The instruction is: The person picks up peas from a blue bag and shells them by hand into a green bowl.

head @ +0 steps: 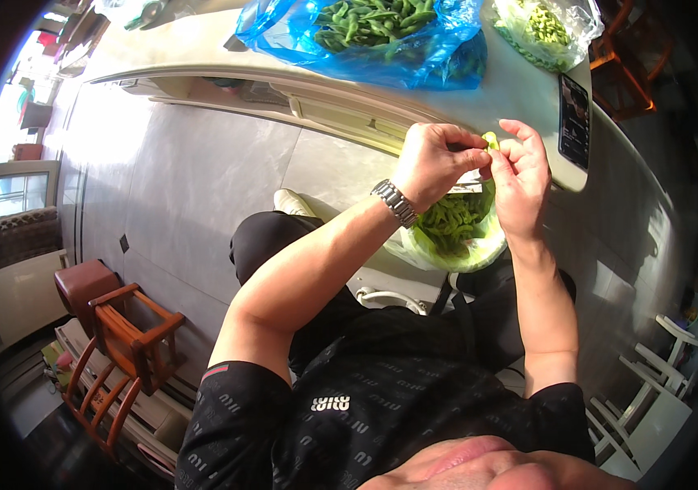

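Observation:
Between both hands, a green soybean pod (490,141) is pinched by fingertips above the table's near edge. My left hand (437,162), with a metal watch on the wrist, closes its thumb and fingers on the pod's left side. On the pod's right side is my right hand (521,174), thumb and a finger pressed to it, the other fingers raised. Below them, a bag-lined container (477,260) holds many green pods or shells (454,223). A blue plastic bag (385,76) full of whole pods (376,21) lies on the table.
A clear plastic bag (584,24) with shelled beans (545,24) sits on the table's (526,92) far right, and a phone (574,122) lies near its right edge. Wooden chairs (134,331) stand on the tiled floor at lower left, white chairs (655,380) at lower right.

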`<state>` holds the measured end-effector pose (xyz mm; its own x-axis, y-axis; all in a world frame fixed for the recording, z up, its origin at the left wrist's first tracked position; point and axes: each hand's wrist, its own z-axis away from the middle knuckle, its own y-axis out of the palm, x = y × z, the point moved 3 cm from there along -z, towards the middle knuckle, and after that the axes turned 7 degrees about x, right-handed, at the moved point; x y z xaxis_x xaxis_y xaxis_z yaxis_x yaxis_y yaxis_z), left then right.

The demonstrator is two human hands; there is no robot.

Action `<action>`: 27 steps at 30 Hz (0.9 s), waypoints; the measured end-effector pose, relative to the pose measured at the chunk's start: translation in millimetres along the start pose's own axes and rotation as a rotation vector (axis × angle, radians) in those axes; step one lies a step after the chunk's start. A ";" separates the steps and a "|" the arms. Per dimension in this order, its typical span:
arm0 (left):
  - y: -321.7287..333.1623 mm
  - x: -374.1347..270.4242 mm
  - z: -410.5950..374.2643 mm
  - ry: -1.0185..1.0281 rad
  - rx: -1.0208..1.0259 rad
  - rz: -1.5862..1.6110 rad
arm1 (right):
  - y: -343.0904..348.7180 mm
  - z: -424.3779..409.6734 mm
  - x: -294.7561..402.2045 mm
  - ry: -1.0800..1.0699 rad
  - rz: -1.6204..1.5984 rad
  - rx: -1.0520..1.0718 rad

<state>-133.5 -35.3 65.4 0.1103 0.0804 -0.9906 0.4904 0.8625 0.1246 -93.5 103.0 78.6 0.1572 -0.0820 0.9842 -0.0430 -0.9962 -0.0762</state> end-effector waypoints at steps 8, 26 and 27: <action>-4.7 16.2 -6.6 0.066 -0.047 0.162 | 4.3 -0.5 4.5 0.020 0.097 0.080; -39.9 -4.8 -2.2 -0.132 -0.073 0.874 | 27.0 -47.8 51.2 -0.221 0.625 0.181; -41.6 -5.0 -1.6 -0.157 -0.086 0.877 | 39.2 -62.9 65.1 -0.278 0.664 0.216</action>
<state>-155.8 -70.8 65.0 0.5350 0.6649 -0.5212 0.1081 0.5579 0.8228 -147.0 60.5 149.7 0.4101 -0.6440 0.6458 -0.0258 -0.7160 -0.6976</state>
